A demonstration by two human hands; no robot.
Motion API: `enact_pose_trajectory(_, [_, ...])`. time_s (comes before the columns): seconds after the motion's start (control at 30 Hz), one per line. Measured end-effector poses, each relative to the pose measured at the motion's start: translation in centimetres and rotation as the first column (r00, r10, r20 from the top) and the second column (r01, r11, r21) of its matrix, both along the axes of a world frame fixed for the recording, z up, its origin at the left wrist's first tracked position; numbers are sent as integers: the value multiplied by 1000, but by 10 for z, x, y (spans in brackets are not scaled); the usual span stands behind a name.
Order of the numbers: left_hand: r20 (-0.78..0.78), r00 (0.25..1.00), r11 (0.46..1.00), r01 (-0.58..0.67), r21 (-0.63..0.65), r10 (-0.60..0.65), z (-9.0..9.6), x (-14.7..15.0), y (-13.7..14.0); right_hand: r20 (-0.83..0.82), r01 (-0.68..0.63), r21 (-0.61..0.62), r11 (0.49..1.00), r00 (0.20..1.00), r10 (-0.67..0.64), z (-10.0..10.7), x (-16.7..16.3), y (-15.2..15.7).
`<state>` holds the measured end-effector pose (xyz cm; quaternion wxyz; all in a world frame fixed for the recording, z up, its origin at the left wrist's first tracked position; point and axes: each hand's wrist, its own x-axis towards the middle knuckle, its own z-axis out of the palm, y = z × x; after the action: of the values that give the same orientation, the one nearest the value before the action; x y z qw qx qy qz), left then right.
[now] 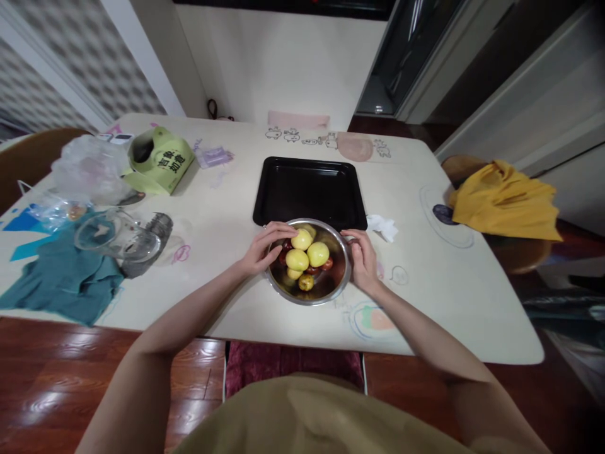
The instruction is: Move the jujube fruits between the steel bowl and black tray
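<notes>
A shiny metal bowl [309,301] stands on the table near its front edge. In it lie several smooth yellow-green round fruits [318,254], a smaller spotted yellow one [306,282] and some dark red fruits [328,263] partly hidden underneath. My left hand [267,247] holds the bowl's left rim, its fingers stretched over the edge close to the fruit and the thumb apart. On the opposite side, my right hand [363,260] grips the right rim, fingers curled at the edge. Just behind the bowl lies a black rectangular tray [309,189] with nothing on it.
A crumpled white tissue [382,227] lies right of the tray. To the left are a glass jug [125,236] on its side, a teal cloth [66,277], a green carton [163,161] and plastic bags [92,167]. A yellow cloth [505,198] hangs over the right-hand chair.
</notes>
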<state>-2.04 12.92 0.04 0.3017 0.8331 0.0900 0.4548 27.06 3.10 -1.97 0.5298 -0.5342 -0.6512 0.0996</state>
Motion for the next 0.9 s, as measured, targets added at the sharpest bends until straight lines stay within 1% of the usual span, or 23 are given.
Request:
enact_pose_trajectory(0.23, [35,995,996,-89,16,88,-2,0,-2,3,-7,-25,1000,1000,7,0,0,0])
enact_pose_trajectory(0.4, [44,995,996,-85,10,85,-4,1,-2,-8,-28,-22,999,1000,27,1,-1,0])
enact_pose_trajectory(0.47, [42,995,996,-88,15,88,-3,1,-2,-30,-32,-61,998,999,30,1,-1,-1])
enact_pose_trajectory(0.57, [36,995,995,-99,29,98,-2,0,-2,-125,-52,-171,984,992,31,1,0,-1])
enact_pose_trajectory(0.63, [30,994,994,-105,36,104,-1,0,-3,-195,-111,-272,956,979,58,3,0,0])
enact_pose_trajectory(0.7, [30,993,993,-113,40,112,0,0,-4,-247,-186,-377,907,964,95,5,1,1])
enact_pose_trajectory(0.8, [50,991,991,-129,47,127,-1,1,-5,-345,-280,-532,799,934,98,9,-1,2])
enact_pose_trajectory(0.87, [66,989,989,-138,53,135,-3,2,-5,-421,-325,-609,723,905,52,13,-3,2])
enact_pose_trajectory(0.9, [73,987,987,-148,58,143,-4,2,-5,-452,-340,-631,697,892,27,15,-4,2])
